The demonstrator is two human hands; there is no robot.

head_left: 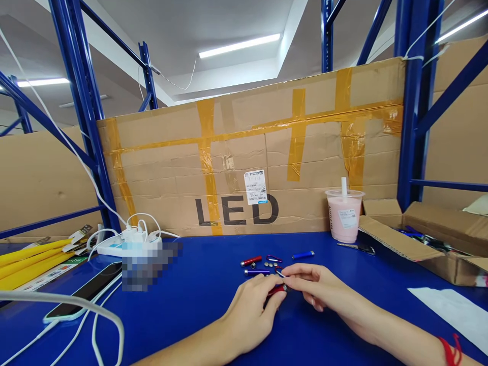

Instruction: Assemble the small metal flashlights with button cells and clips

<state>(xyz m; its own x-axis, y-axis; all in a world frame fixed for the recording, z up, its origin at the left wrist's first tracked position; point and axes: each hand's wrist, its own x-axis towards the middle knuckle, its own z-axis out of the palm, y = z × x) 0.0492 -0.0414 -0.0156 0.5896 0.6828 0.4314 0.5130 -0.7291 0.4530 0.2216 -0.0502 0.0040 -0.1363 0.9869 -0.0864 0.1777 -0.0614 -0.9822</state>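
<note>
At the far left of the blue worktop (206, 305) we see flat yellow packets (30, 262), then a dark smartphone (84, 295) with white cables trailing past it, and behind it a white power strip (125, 243) crowded with chargers. A tall brown cardboard sheet (251, 168) printed "LED" and patched with yellow tape stands along the back.

Near the middle, our left hand (249, 317) curls its fingers around a small red metal keychain torch (276, 290), holding its body close above the worktop. Our right hand (314, 287) meets it from the other side, thumb and forefinger pinched on the silvery end of the same torch.

Just beyond the hands lie another small red torch (251, 262), a purple torch (256, 272), a few silver button cells (271, 264) and a blue torch (303, 255), all loose and slightly apart.

Further right stands a clear plastic cup of pink drink (344, 216) with a white straw, and beside it an open cardboard box (423, 244) holding more parts. A white sheet (450, 310) lies at the right edge.
</note>
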